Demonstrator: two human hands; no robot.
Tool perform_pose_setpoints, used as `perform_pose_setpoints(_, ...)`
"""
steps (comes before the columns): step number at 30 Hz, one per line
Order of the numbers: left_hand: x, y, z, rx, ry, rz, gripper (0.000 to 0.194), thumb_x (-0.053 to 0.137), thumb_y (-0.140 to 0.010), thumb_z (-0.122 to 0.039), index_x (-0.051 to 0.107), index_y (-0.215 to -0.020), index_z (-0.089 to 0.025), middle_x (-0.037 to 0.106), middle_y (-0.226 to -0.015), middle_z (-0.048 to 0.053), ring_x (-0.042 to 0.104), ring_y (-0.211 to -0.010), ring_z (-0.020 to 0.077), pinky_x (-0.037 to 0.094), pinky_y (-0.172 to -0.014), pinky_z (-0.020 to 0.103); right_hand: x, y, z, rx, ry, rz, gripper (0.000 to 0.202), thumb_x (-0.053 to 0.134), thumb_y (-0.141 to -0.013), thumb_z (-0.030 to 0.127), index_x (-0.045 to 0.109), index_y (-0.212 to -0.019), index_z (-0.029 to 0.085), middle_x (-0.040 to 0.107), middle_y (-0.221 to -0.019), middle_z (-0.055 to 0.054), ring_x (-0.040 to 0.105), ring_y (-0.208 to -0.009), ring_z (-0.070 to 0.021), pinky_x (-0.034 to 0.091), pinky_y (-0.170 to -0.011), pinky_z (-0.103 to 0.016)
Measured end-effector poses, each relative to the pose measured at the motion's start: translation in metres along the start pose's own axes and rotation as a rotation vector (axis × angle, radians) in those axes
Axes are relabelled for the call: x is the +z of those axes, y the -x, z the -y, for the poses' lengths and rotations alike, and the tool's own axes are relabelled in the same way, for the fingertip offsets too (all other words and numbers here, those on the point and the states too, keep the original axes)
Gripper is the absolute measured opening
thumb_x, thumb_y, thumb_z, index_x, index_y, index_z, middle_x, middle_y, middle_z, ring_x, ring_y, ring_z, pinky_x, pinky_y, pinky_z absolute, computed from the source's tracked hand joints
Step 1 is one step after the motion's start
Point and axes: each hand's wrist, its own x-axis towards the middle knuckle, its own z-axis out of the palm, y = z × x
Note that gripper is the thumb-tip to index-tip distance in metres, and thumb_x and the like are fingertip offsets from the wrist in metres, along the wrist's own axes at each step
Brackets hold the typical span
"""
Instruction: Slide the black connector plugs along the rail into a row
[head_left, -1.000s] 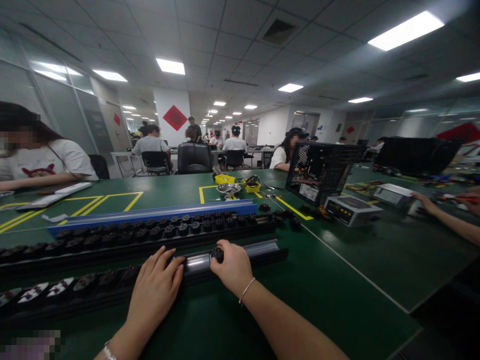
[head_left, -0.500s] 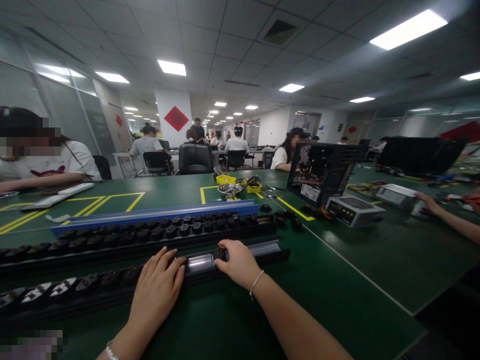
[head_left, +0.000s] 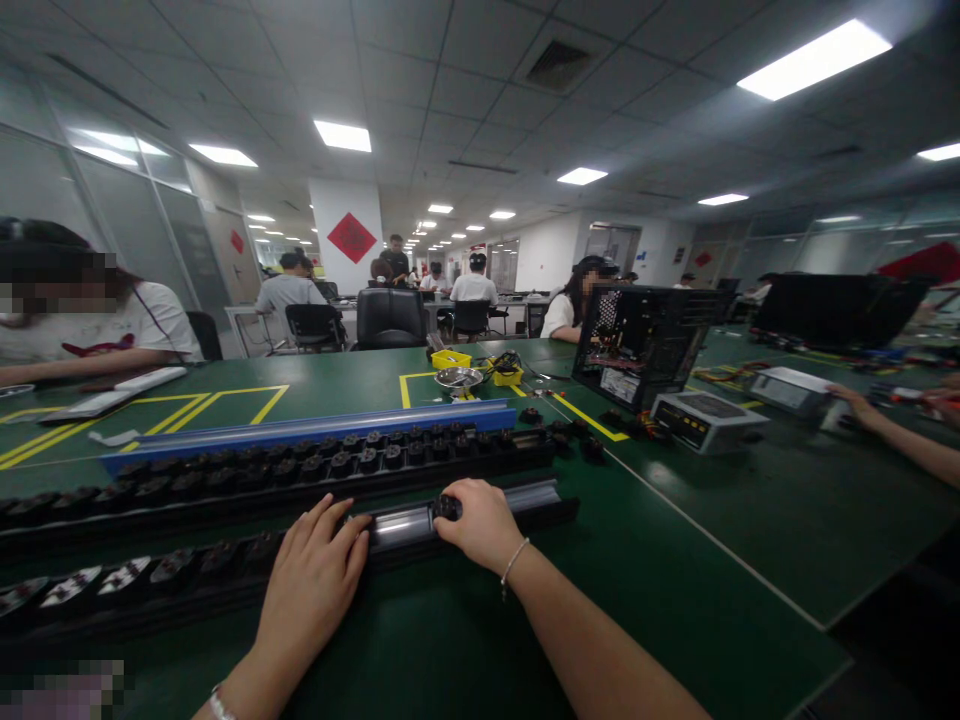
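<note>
My right hand [head_left: 484, 530] pinches a small black socket module [head_left: 448, 507] between thumb and fingers, over the channel of the near black rail [head_left: 540, 500]. Lying across the same rail to the left, my left hand [head_left: 319, 565] has its fingers stretched out and apart. Whatever is under those fingertips is hidden. Between both hands shows a bare shiny stretch of the channel [head_left: 405, 525]. Left of my left hand, several socket modules [head_left: 172, 562] sit in a row in this rail, some with reflective tops.
Behind lie a second black rail [head_left: 480, 468] filled with modules and a blue rail [head_left: 315, 425]. Loose modules [head_left: 592, 448] rest near its right end. Farther back are a metal bowl [head_left: 459, 378], an open computer case [head_left: 645, 345] and a power supply [head_left: 709, 420]. A co-worker's hand [head_left: 862, 408] is at right.
My right hand has shifted slightly to the right along the rail with the socket module in its fingers. My left hand has stayed almost in place.
</note>
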Motion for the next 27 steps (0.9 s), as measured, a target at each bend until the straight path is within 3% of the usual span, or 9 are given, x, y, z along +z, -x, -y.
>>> perform_pose_setpoints(27,0.002,0.0,0.001,0.009,0.007,-0.011,0.032,0.044,-0.082,-0.039,0.066,-0.1,-0.025,0.06,-0.116,0.007,0.043,-0.121,0.0277,0.037,-0.098,0.045,-0.012,-0.004,-0.011,-0.027,0.027,0.015,0.023,0.06,-0.065,0.034,0.068,-0.082,0.022,0.068,-0.093,-0.003,0.059,-0.09,-0.0185,0.038,-0.083,-0.028)
